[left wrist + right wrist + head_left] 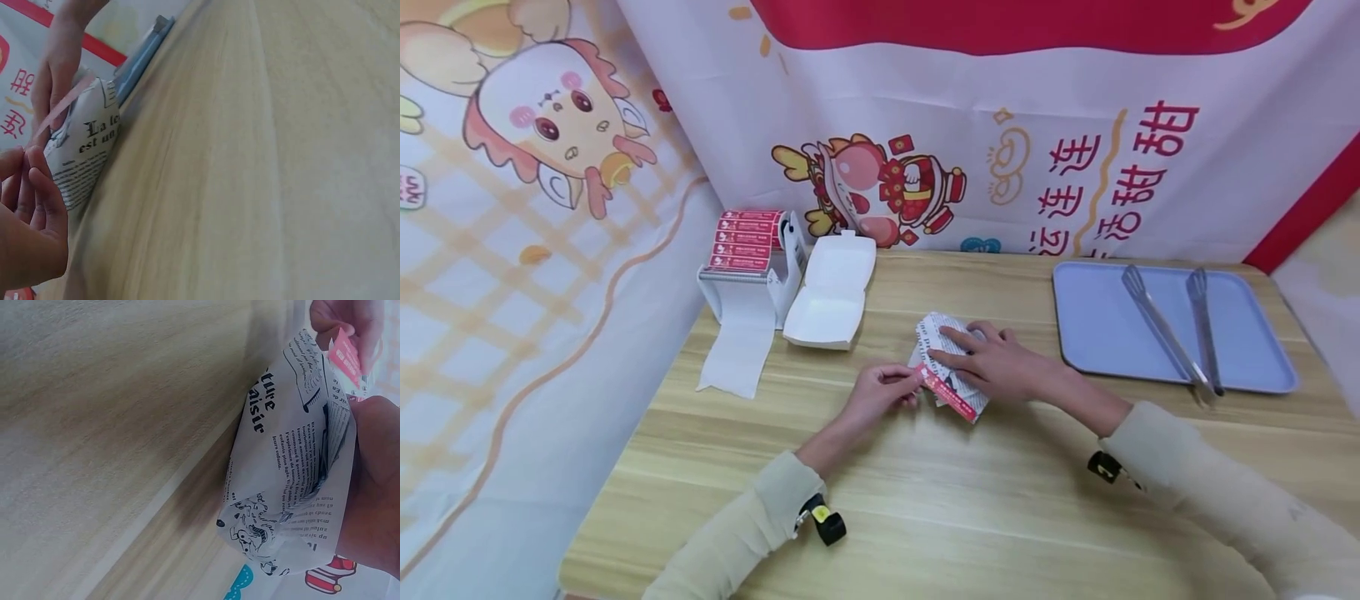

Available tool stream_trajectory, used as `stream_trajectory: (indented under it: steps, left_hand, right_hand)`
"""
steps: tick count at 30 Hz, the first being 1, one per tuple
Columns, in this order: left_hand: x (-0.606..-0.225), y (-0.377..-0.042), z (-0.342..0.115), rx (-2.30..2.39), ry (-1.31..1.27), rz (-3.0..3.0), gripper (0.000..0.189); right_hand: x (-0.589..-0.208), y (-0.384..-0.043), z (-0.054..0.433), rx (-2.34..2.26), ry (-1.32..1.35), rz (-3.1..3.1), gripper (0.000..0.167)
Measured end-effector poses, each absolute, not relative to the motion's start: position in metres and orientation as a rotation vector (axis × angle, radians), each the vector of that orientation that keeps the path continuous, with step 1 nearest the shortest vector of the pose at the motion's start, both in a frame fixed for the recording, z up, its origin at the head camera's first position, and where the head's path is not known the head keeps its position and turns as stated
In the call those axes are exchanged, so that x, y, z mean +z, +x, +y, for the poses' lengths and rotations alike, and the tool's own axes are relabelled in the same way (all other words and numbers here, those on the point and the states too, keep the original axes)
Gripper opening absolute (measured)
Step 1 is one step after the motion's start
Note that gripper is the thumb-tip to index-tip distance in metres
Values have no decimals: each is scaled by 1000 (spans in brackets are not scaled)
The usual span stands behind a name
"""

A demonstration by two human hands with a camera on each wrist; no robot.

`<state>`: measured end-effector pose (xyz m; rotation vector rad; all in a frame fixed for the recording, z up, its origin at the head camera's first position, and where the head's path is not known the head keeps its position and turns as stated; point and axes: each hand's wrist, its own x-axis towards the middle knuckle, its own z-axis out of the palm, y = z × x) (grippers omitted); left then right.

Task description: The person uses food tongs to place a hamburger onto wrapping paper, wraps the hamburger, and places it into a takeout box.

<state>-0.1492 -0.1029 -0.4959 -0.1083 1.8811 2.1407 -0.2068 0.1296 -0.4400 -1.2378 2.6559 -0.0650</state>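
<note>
A parcel wrapped in newsprint-patterned paper (934,340) lies on the wooden table, its printed side plain in the right wrist view. My left hand (880,392) pinches one end of a red sticker (951,394) between thumb and fingertips. The strip slants across the parcel's near side; in the left wrist view, its pinched end stands off the paper. From the right, my right hand (996,362) rests on top of the parcel with fingers extended and spread. What is inside the paper is hidden.
Behind my left hand stand a sticker dispenser (775,287) with a red label roll and an open white box (827,304). A blue tray (1097,333) with two metal tongs (1165,333) lies at right. Printed cloth (970,100) hangs behind the table.
</note>
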Motion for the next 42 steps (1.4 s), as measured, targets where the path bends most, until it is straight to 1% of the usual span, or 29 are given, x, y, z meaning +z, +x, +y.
stream_trajectory:
  steps: [8,15,27,36,42]
  left_hand:
    - [-506,-154,-94,2103,-236,1939,25]
    - [-503,-155,-91,2097,-340,1955,20]
    - [-501,-156,-87,2035,-399,2029,17]
    - [-502,-159,-86,1902,-342,2177,16]
    - [-503,-161,-87,1760,-181,2386,19]
  right_hand:
    - [-443,-208,128,-32,-1236,2658,54]
    - [-442,-208,127,-35,-1243,2658,54]
    - [-443,-208,128,-43,-1241,2671,52]
    - [-444,-208,127,-33,-1258,2674,52]
    - [-444,-208,127,-1,-1250,2672,53]
